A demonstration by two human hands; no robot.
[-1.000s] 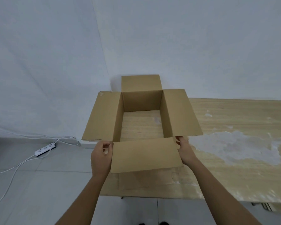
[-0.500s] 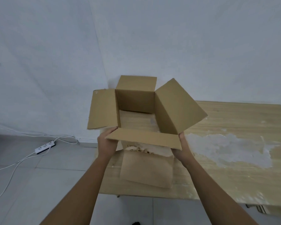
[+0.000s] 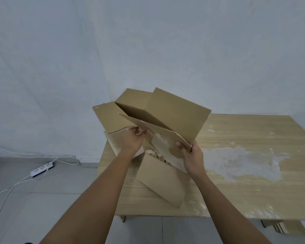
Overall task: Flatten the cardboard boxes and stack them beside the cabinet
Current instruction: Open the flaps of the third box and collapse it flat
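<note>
Power strip (image 3: 42, 169) on the floor, well left of both hands, cable trailing off; not in play.

Left hand (image 3: 130, 140): fingers curled onto the cardboard box (image 3: 173, 118) at the near-left part, about where the left flap meets the wall. Looks like a closed grip on the board, thumb side hidden, so can't confirm exactly what it pinches.

Box sits directly ahead of and between the hands, raised and tilted, sheared toward a parallelogram. Its open mouth has narrowed to a slot running from near-right to far-left. Long axis of the collapse runs diagonally, low near the right hand and up-left past the left hand. A bottom flap (image 3: 163, 184) hangs down below both hands, over the table (image 3: 253, 182), and may be touching it; can't tell.

Right hand (image 3: 192, 155): pinching the near-right corner of the front panel, thumb on top of the edge, fingers underneath.

Judgement: both hands are on the box's near side, so neither is notably nearer; the far-right wall is unheld. Next move likely turns on pushing the two gripped corners in opposite directions along that diagonal so the walls fold flat. Risk: dangling flap catches under the box. No cabinet in view.
</note>
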